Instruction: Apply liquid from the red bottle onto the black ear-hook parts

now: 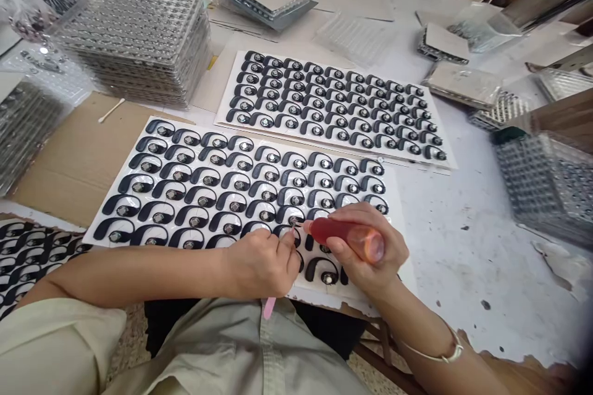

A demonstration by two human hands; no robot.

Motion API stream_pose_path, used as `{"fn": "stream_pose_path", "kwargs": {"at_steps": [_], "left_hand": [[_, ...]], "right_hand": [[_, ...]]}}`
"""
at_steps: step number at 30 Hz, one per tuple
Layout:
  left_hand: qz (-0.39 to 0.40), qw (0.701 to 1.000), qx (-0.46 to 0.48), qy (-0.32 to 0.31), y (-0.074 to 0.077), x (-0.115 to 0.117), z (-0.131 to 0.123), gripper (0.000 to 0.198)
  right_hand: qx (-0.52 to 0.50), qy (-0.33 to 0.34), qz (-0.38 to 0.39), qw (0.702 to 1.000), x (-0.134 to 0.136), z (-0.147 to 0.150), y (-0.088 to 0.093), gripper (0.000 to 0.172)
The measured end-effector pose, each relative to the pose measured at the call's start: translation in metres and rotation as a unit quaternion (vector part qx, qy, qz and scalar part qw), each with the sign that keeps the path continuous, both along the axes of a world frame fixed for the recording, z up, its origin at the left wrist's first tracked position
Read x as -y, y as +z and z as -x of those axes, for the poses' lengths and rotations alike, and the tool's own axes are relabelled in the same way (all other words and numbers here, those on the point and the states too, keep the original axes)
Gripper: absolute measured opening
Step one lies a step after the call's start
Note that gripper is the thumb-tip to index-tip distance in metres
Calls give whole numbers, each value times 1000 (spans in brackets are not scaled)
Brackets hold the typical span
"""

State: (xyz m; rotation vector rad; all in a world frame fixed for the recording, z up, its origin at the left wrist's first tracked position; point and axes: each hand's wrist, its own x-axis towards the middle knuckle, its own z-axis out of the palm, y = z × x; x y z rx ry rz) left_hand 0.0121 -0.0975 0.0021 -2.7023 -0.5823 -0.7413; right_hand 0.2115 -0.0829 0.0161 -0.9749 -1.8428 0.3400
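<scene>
My right hand (370, 247) is closed around a red translucent tube (345, 236), its tip pointing left at a black hook-shaped earpiece on the near white sheet (398, 197). My left hand (264, 262) is closed in a pinch next to that tip, on the sheet's front rows, and a thin pink stick (269, 307) pokes out under its palm. Several rows of black earpieces (208, 188) with silvery round centres cover the sheet.
A second white sheet of earpieces (333, 105) lies behind the near one. Stacks of clear blister trays (134, 43) stand at back left, and more trays (546, 185) at right. A cotton swab (110, 111) lies on brown cardboard (69, 160). Another earpiece sheet (23, 253) is at the left edge.
</scene>
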Motion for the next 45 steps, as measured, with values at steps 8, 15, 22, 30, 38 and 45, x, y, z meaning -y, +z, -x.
{"fn": "stream_pose_path", "kwargs": {"at_steps": [8, 15, 22, 30, 38, 45], "left_hand": [[4, 1000, -7, -4, 1, 0, 2, 8], [0, 1000, -17, -1, -2, 0, 2, 8], [0, 1000, 4, -2, -1, -1, 1, 6], [-4, 1000, -9, -4, -2, 0, 1, 6], [-10, 1000, 9, 1, -2, -1, 1, 7], [-8, 1000, 4, -2, -2, -1, 1, 7]], "right_hand": [[13, 9, -15, 1000, -1, 1, 0, 27], [13, 8, -6, 1000, 1, 1, 1, 28], [20, 6, -15, 1000, 0, 0, -1, 28], [8, -2, -16, 1000, 0, 0, -4, 28], [1, -4, -23, 1000, 1, 0, -5, 28], [10, 2, -27, 1000, 0, 0, -5, 29]]}}
